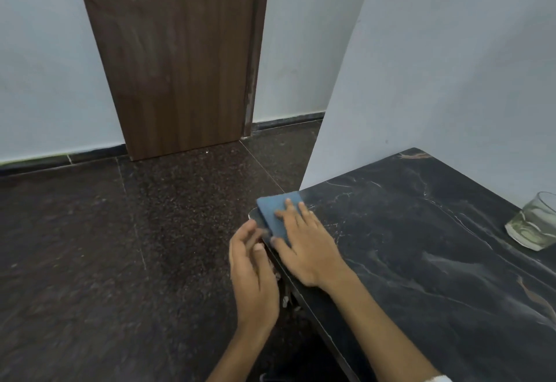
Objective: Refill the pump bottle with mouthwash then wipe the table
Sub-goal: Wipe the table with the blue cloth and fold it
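Here the blue cloth (278,216) lies under the right hand's (304,246) fingers (288,205).

Both forearms are bare, with no watch, ring or glove on the left hand (252,264) or the right hand (304,246). A white cuff edge (440,378) shows at the right arm's near end.

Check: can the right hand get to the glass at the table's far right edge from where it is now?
Probably yes. The right hand lies flat on the blue cloth at the table's left corner; only bare dark marble shows between it and the glass. It's a long sideways reach, though.
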The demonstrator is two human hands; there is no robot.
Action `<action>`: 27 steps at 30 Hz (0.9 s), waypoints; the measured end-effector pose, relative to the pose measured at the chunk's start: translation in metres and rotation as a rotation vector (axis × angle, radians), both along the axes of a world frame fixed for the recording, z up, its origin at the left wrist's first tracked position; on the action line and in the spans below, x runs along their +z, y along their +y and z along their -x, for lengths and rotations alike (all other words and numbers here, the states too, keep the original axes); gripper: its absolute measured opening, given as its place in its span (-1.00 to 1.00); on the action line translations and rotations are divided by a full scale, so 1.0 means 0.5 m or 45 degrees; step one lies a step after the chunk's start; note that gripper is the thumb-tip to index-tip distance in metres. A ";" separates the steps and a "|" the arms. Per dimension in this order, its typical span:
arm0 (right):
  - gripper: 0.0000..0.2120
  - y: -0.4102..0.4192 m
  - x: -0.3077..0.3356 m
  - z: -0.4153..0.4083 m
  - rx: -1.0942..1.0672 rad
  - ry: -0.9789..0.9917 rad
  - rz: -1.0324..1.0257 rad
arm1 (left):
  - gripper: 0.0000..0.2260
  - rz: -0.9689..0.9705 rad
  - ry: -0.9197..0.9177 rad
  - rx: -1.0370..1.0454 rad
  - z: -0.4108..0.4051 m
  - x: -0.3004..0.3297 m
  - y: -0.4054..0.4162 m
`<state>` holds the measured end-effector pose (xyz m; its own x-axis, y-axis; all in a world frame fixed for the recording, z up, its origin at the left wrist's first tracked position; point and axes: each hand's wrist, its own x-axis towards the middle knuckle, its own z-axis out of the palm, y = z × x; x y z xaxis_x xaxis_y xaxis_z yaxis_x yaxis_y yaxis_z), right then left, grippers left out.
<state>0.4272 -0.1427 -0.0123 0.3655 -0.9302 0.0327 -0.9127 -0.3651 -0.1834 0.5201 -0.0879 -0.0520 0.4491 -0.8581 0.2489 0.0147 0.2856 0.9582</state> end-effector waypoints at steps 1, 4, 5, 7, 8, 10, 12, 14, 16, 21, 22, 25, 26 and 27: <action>-0.48 0.028 -0.001 0.017 0.120 -0.034 0.018 | -0.72 -0.018 0.063 -0.003 -0.004 0.002 -0.002; -0.49 0.112 0.004 0.092 0.269 -0.168 -0.046 | -0.71 -0.044 0.169 -0.057 -0.003 0.011 -0.004; -0.51 0.127 0.011 0.121 0.239 -0.184 -0.081 | -0.71 -0.052 0.180 -0.082 0.000 0.013 -0.003; -0.54 0.126 0.019 0.173 0.135 -0.162 -0.099 | -0.71 -0.075 0.169 -0.128 0.007 0.016 0.003; -0.55 0.111 0.020 0.194 0.058 -0.133 -0.092 | -0.71 -0.081 0.154 -0.151 0.011 0.017 0.007; -0.58 0.058 0.024 0.211 -0.189 -0.077 -0.100 | -0.71 -0.077 0.120 -0.195 0.015 0.025 0.013; -0.56 -0.006 0.032 0.191 -0.426 -0.084 -0.183 | -0.72 -0.066 0.086 -0.211 0.016 0.030 0.015; -0.51 -0.051 0.026 0.141 -0.488 -0.155 -0.230 | -0.72 -0.065 0.066 -0.209 0.014 0.033 0.014; -0.52 -0.058 0.011 0.086 -0.356 -0.130 -0.145 | -0.72 -0.056 0.060 -0.204 0.008 0.036 0.012; -0.56 0.077 -0.004 0.080 0.193 -0.124 0.003 | -0.71 -0.037 -0.088 -0.200 -0.005 0.025 0.004; -0.56 0.109 -0.005 0.102 0.241 -0.128 -0.014 | -0.71 -0.019 -0.169 -0.183 0.000 0.022 0.003; -0.56 0.169 -0.002 0.184 0.190 -0.066 -0.054 | -0.68 0.017 -0.290 -0.190 0.028 0.027 -0.007; -0.55 0.169 0.001 0.210 0.133 -0.020 -0.054 | -0.68 0.019 -0.308 -0.211 0.038 0.031 -0.013; -0.52 0.158 0.004 0.232 0.064 0.024 -0.053 | -0.68 0.020 -0.342 -0.231 0.046 0.033 -0.021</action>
